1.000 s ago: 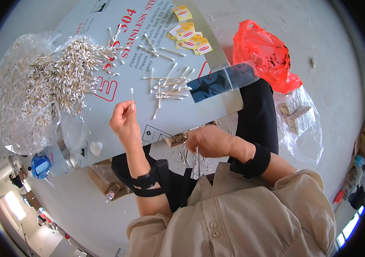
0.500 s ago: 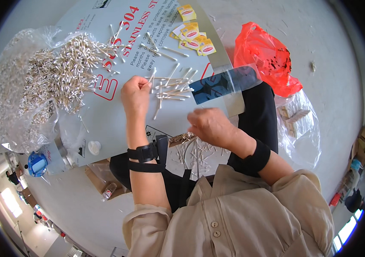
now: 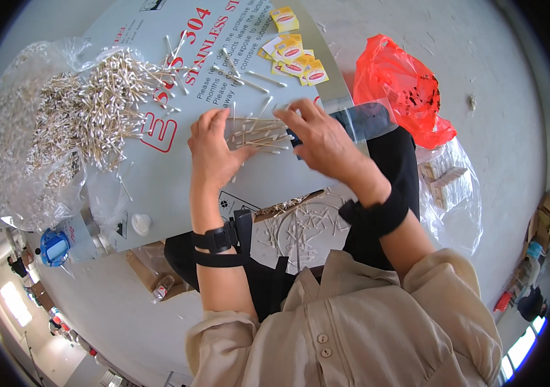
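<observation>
Here's the pile (image 3: 263, 139), a small heap of swabs on the desk (image 3: 175, 184), with both hands right at it! The left hand (image 3: 213, 151) sits at the pile's left edge, thumb and fingers parted in a wide curve, thumb pointing in toward the sticks. Across at the pile's right end, the right hand (image 3: 323, 138), fingers bent down over the swabs; whether they pinch one, I can't tell, the tips are too hard to make out. Under that palm and running on to the right of the pile, a dark film (image 3: 368, 121), partly covered.

Look beyond the pile: loose swabs (image 3: 266, 78), scattered, and past those to the right, yellow packets (image 3: 304, 66), overlapping. Well left of the pile, a big clear bag (image 3: 10, 122), mouth open, crammed with swabs! Nearer the person and left of the pile, a white cap (image 3: 140, 224). Off to the pile's right, clear of the desk, a red bag (image 3: 397, 90), dark specks inside. And below the pile, past the desk's edge, more swabs (image 3: 300, 227) strewn about.
</observation>
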Tool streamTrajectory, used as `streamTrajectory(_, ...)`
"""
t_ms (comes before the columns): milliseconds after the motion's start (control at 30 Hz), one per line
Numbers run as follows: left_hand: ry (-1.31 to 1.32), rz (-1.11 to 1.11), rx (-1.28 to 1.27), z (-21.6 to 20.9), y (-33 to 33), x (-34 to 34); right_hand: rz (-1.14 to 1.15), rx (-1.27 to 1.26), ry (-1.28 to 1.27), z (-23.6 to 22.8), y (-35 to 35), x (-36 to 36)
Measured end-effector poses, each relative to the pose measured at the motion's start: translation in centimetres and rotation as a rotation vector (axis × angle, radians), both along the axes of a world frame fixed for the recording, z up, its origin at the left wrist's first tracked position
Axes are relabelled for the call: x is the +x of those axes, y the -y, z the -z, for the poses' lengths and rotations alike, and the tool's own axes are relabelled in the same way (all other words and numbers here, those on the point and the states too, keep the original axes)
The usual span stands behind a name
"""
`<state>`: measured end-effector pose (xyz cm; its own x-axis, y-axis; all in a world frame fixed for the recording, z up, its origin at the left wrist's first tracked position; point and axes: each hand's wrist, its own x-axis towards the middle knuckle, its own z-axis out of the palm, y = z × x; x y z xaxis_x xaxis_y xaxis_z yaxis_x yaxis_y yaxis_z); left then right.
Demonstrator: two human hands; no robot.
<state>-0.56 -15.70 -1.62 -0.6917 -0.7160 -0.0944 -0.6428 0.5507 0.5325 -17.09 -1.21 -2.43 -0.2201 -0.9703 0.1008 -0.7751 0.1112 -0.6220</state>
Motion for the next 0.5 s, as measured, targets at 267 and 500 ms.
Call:
streamTrajectory(267, -0.013, 0.102, -0.278, 1.2, -2.6, 1.2, -0.264, -0.052, -0.112, 1.7, 4.0, -3.0)
streamTrajectory(500, -0.149, 0.038, -0.438, 3.5, -3.3, 2.4, -0.09, -0.123, -0.15, 2.4, 2.2, -3.2)
